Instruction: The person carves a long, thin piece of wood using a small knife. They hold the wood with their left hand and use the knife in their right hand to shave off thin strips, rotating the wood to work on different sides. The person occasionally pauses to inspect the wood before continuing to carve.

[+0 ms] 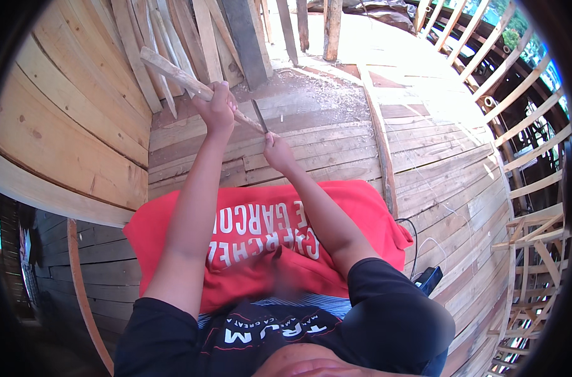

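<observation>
My left hand (215, 105) grips a long pale wooden stick (173, 73) that slants from upper left down to the right. My right hand (277, 151) is closed on the handle of a knife whose dark blade (259, 115) points up and meets the stick's lower end. Both hands are raised over the plank floor (336, 144). A red cloth with white print (261, 232) covers my lap below the forearms.
Curved plank walls (66, 132) rise at the left, with several loose boards (192, 31) leaning in the corner. A thin curved strip (379, 132) lies across the floor. An open wooden lattice (531, 157) borders the right. A dark object (429, 278) sits by my right knee.
</observation>
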{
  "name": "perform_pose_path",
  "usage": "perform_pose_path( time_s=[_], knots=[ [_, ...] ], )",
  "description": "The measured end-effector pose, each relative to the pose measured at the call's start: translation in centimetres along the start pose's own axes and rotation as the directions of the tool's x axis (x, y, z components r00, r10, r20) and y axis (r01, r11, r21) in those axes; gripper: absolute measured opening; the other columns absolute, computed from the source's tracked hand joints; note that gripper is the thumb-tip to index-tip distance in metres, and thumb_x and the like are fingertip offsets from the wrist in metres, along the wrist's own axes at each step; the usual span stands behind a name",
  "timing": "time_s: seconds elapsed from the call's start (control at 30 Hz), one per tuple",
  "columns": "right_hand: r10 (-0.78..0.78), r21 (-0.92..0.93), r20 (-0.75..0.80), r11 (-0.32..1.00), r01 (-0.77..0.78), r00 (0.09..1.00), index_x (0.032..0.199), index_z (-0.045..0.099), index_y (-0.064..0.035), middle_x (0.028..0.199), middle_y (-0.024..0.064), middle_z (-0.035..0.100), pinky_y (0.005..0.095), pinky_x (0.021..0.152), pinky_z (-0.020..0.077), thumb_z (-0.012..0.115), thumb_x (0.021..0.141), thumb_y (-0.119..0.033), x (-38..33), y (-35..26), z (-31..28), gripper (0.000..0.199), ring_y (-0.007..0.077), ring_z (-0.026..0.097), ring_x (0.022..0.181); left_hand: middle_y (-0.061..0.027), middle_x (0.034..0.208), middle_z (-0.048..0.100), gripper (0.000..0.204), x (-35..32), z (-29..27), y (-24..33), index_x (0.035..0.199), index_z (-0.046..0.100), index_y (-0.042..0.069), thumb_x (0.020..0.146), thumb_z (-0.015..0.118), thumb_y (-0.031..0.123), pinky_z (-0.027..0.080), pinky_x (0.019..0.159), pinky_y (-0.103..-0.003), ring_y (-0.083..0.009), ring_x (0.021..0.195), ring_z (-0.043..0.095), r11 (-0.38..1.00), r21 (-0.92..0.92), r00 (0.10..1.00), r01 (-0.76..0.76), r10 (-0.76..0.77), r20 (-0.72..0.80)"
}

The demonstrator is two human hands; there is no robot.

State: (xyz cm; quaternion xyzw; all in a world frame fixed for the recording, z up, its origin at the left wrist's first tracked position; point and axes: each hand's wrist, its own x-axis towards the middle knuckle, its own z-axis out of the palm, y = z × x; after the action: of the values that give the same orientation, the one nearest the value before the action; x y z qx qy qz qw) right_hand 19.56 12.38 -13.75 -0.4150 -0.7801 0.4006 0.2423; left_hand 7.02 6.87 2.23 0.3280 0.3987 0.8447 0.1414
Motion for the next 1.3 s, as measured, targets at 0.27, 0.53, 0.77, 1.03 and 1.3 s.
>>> perform_pose_path(
  time_s=[0.27,0.53,0.77,1.03,1.3],
  knots=[
    [-0.009,-0.068,-0.055,0.998,0.005,0.998,0.093,0.065,0.0055,0.085,0.0338,0.064,0.0577,0.075,0.0484,0.043,0.101,-0.035,0.8,2.9,1.4,0.046,0.0516,0.063,0.085,-0.0021,0.047,0.041,0.031,3.1,-0.2,-0.9,0.057,0.039,0.01,0.08,0.059,0.006,0.034,0.038,-0.031,-0.0136,0.036,0.04,0.998,-0.043,0.973,0.044,-0.053,-0.226],
    [-0.011,-0.072,-0.097,0.997,0.004,0.995,0.099,0.061,0.0052,0.087,0.0322,0.065,0.0557,0.074,0.0503,0.045,0.101,-0.027,0.6,-1.0,1.4,0.036,0.0495,0.064,0.086,-0.0033,0.047,0.043,0.024,5.0,-1.2,-1.2,0.06,0.041,0.006,0.078,0.058,0.004,0.035,0.036,-0.032,-0.0139,0.035,0.041,0.998,-0.02,0.962,0.058,-0.061,-0.267],
    [-0.106,-0.116,-0.112,0.989,0.093,0.988,0.089,0.057,0.0048,0.085,0.0314,0.064,0.0574,0.069,0.0465,0.044,0.101,-0.025,0.5,-4.0,0.7,0.034,0.0504,0.062,0.081,-0.0017,0.048,0.045,0.023,5.5,0.1,-1.5,0.06,0.045,0.006,0.077,0.06,0.007,0.035,0.036,-0.03,-0.012,0.036,0.043,0.996,-0.002,0.968,0.087,-0.085,-0.238],
    [-0.072,-0.108,-0.112,0.992,0.06,0.991,0.096,0.059,0.0051,0.088,0.0318,0.064,0.0562,0.073,0.048,0.044,0.101,-0.022,1.5,-1.6,0.6,0.032,0.0494,0.063,0.088,-0.0004,0.049,0.041,0.027,5.9,1.4,-1.3,0.059,0.04,0.009,0.078,0.059,0.006,0.032,0.037,-0.03,-0.0118,0.037,0.04,0.996,0.003,0.963,0.092,-0.089,-0.256],
    [0.031,-0.065,-0.13,0.997,-0.04,0.991,0.119,0.057,0.0041,0.093,0.0327,0.065,0.0553,0.075,0.0496,0.042,0.101,-0.021,1.4,-4.8,-0.9,0.035,0.0488,0.064,0.091,0.0007,0.048,0.041,0.029,5.2,1.6,-0.9,0.056,0.041,0.01,0.078,0.06,0.009,0.033,0.039,-0.029,-0.0105,0.038,0.039,0.995,0.043,0.973,0.093,-0.082,-0.216]
  ],
)
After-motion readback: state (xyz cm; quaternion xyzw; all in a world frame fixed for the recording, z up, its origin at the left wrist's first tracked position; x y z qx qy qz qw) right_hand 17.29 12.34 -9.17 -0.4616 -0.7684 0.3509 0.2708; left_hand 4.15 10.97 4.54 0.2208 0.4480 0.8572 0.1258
